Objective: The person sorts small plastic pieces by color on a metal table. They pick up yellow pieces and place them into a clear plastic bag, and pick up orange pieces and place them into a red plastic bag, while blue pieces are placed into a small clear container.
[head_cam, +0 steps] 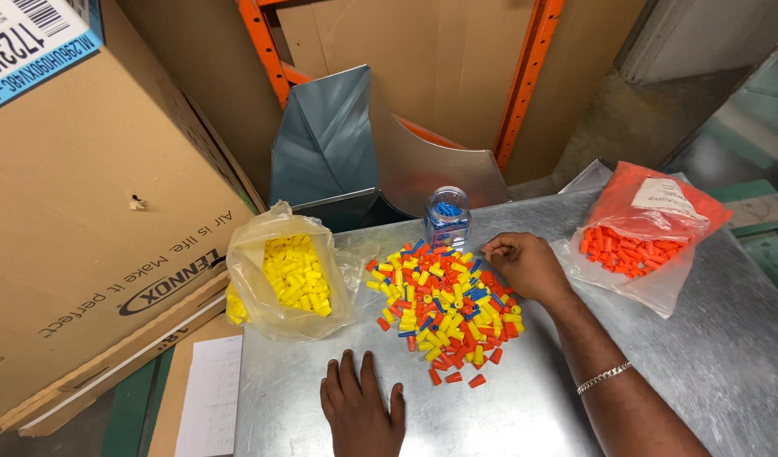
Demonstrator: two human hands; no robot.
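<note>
Galvanised tabletop under mixed caps; left grip flat, right grip narrow.

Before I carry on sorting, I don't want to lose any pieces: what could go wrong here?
The mixed pile of caps has strays near the table's front edge; a sweep of your left hand could push them off. The small jar stands right behind the pile, beside your right hand, and might tip. The yellow bag lies open at the table's left edge and could spill.

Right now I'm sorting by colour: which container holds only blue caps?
The small clear jar behind the mixed pile; the left bag holds yellow, the right bag orange.
</note>
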